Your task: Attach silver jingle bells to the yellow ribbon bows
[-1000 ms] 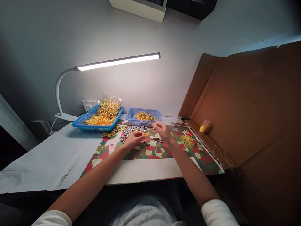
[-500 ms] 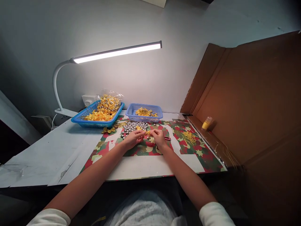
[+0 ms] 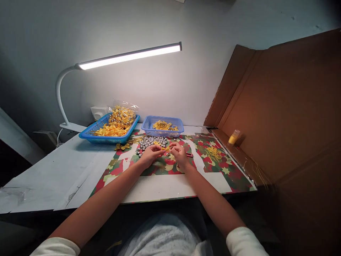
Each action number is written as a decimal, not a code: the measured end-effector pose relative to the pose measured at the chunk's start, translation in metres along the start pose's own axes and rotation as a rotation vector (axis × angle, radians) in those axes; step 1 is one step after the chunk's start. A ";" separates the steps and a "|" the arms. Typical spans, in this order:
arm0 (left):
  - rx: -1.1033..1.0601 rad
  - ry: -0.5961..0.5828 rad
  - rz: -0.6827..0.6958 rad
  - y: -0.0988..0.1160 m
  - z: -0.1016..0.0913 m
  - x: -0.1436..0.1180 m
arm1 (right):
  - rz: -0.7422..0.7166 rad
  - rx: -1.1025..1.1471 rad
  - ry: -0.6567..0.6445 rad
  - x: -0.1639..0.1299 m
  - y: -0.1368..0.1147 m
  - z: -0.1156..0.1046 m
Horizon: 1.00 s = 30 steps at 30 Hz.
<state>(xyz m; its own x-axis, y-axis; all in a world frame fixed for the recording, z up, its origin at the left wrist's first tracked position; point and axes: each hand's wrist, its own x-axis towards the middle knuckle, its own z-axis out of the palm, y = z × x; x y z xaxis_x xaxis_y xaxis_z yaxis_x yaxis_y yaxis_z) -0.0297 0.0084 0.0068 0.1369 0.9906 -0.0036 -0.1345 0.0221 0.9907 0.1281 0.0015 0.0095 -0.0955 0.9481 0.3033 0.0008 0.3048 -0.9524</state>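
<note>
Yellow bow sits at frame centre, pinched from both sides, left hand and right hand each with grip clamped on it, just below the silver bells on the bench.

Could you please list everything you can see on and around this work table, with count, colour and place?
desk lamp: one, white, lit, clamped at the table's back left
large basket: one, blue, back left, filled with yellow bows
clear bag: one, with yellow pieces, in the large basket
small basket: one, blue, back centre, holding yellow bits
bells: a pile, silver, before the small basket
patterned mat: one, red, green and white, on the table
yellow threads: one bundle, on the mat's right
small bottle: one, yellow, at the cardboard panel
cardboard panel: one, brown, right side
socket: one, white, on the wall
left hand: pinching a small yellow bow
right hand: fingers at the same bow
</note>
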 end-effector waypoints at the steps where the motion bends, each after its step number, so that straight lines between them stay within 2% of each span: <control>1: 0.013 0.007 0.007 0.000 0.000 0.000 | -0.008 -0.010 -0.004 -0.001 -0.001 0.000; 9: 0.001 0.032 0.023 -0.001 0.002 -0.001 | -0.035 -0.020 -0.004 -0.005 -0.008 0.003; 30: -0.042 0.072 0.066 -0.005 0.000 0.002 | -0.070 -0.036 -0.003 -0.004 -0.003 0.005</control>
<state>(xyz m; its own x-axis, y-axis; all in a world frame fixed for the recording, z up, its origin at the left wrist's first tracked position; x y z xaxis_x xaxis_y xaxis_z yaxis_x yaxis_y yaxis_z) -0.0286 0.0104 0.0015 0.0560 0.9972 0.0501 -0.1817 -0.0392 0.9826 0.1239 -0.0035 0.0109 -0.0992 0.9239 0.3695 0.0298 0.3739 -0.9270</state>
